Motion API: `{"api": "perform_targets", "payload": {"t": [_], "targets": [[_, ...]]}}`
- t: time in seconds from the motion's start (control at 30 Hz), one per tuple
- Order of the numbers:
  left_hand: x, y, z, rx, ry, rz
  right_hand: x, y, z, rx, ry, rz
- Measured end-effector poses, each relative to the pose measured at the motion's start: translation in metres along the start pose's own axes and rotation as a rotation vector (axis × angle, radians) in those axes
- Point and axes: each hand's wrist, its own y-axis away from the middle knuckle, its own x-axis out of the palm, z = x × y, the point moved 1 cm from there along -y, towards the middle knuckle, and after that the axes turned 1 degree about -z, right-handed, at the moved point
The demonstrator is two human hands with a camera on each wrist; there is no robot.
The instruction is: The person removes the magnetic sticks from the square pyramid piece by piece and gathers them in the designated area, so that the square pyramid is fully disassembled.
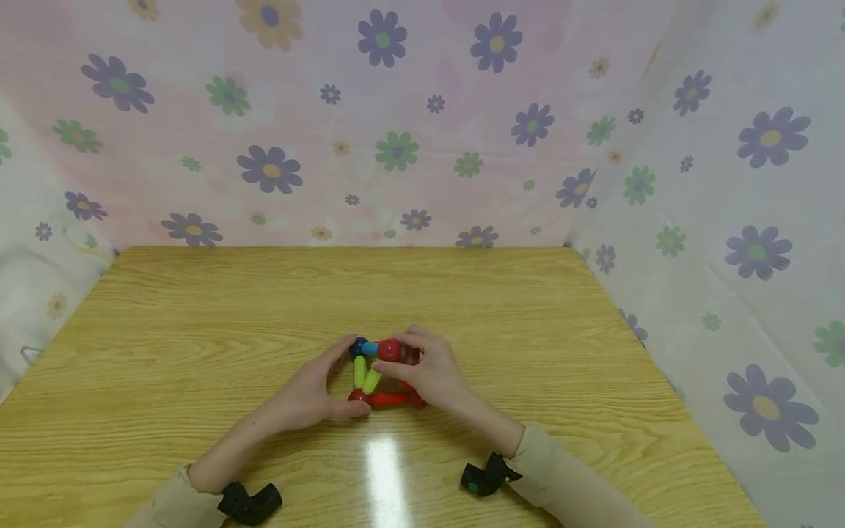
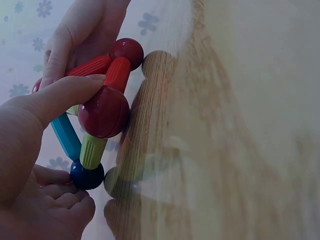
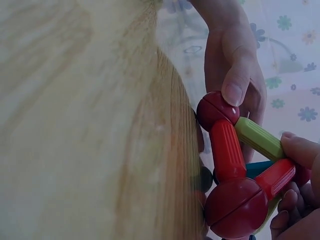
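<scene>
A small frame of magnetic rods and balls stands on the wooden table, between both hands. My left hand (image 1: 305, 397) grips its left side, thumb against the near-left dark red ball (image 2: 104, 112), fingers by the dark blue ball (image 1: 359, 347). A yellow-green rod (image 1: 359, 372) joins those two balls. Raised above the base, a red ball (image 1: 389, 350) is pinched by my right hand (image 1: 436, 367), its thumb also at a slanting yellow-green rod (image 3: 260, 139). Along the front, a red rod (image 1: 391, 399) runs to another dark red ball (image 3: 236, 207). My right hand partly hides the frame's far-right side.
The wood-grain table (image 1: 198, 308) reaches back to a flower-printed cloth (image 1: 436, 176), which also hangs at both sides. Black curved pieces (image 1: 251, 504) sit at both wrists, beside beige sleeves (image 1: 574, 477). A bright light reflection lies on the table in front of the frame.
</scene>
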Motion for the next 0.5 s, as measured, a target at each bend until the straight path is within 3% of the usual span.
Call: {"api": "perform_targets", "payload": {"t": [0.5], "targets": [[0.0006, -0.0002, -0.0008, 0.017, -0.071, 0.004, 0.0005, 0.0004, -0.0067, 0.014, 0.006, 0.031]]}}
